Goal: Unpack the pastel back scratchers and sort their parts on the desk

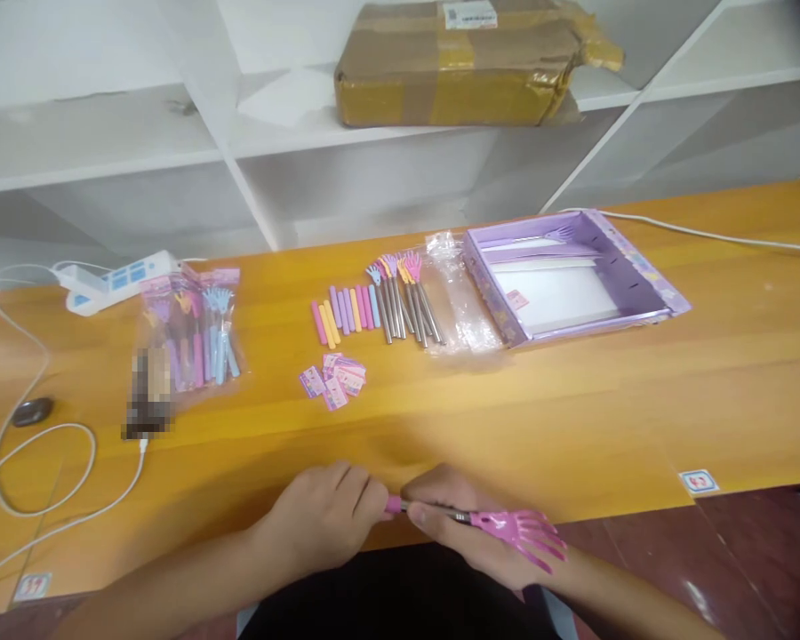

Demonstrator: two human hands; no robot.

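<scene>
A pink back scratcher (516,532) with a metal rod lies across both my hands at the table's front edge. My left hand (330,514) is closed around its pink handle sleeve, and only the sleeve's end shows. The rod is gripped by my right hand (450,511), thumb on top, with the pink claw head pointing right. Farther back lie several back scratcher rods (400,307) with coloured claw heads and no sleeves. Beside them is a row of coloured handle sleeves (350,309). Several small printed cards (335,380) are piled in front of the sleeves.
A purple tray box (500,298) stands at the back right, next to clear plastic bags (467,311). Bagged back scratchers (196,333), a power strip (126,280), a blurred-out object (150,396) and a white cable (93,444) are at left. A taped carton (400,93) sits on the shelf.
</scene>
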